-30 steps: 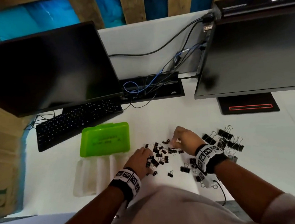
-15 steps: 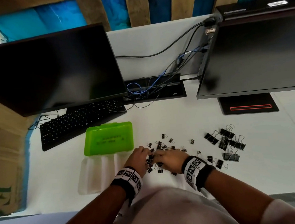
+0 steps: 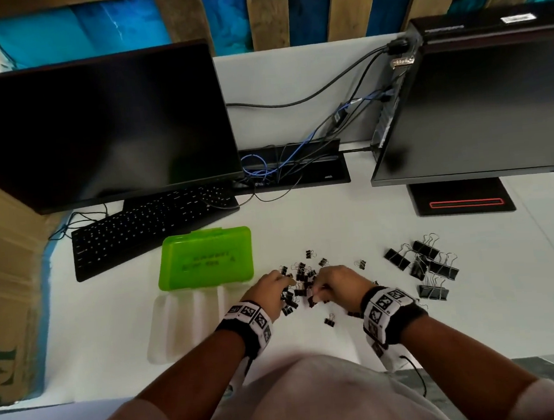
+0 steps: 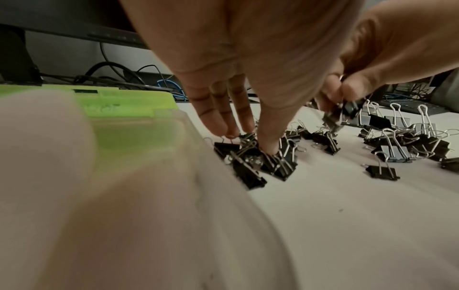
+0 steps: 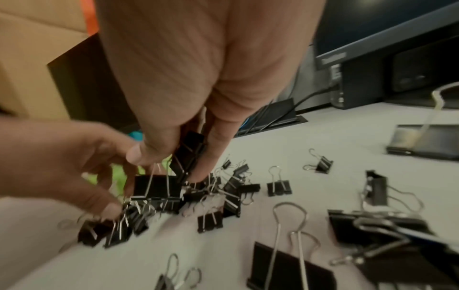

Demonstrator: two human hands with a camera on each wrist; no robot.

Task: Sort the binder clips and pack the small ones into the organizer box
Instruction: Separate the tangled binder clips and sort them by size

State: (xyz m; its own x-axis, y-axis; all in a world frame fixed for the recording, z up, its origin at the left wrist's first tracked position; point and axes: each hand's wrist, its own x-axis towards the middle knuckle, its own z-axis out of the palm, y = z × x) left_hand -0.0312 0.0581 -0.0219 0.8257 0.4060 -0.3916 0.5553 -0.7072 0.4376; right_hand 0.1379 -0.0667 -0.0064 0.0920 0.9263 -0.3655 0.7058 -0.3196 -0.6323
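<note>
Small black binder clips (image 3: 300, 276) lie heaped on the white desk between my hands. My left hand (image 3: 280, 286) reaches down onto the heap's left side; its straight fingers and thumb (image 4: 248, 142) touch the small clips (image 4: 250, 157) lying on the desk. My right hand (image 3: 318, 290) pinches a few small clips (image 5: 190, 155) between thumb and fingers, lifted just above the heap. The organizer box stands open left of the hands, with its green lid (image 3: 206, 258) behind and its clear tray (image 3: 185, 321) in front. Large clips (image 3: 424, 264) lie grouped to the right.
A black keyboard (image 3: 150, 227) and a monitor (image 3: 94, 125) stand behind the box. A second monitor (image 3: 481, 105) and its base (image 3: 462, 202) are at back right. Cables (image 3: 285, 169) run into a desk slot. Stray small clips (image 3: 329, 320) lie near the front edge.
My right hand has come left from the far side of the heap and now meets the left hand over it, gripping clips. The left hand has barely moved. The camera tilted slightly.
</note>
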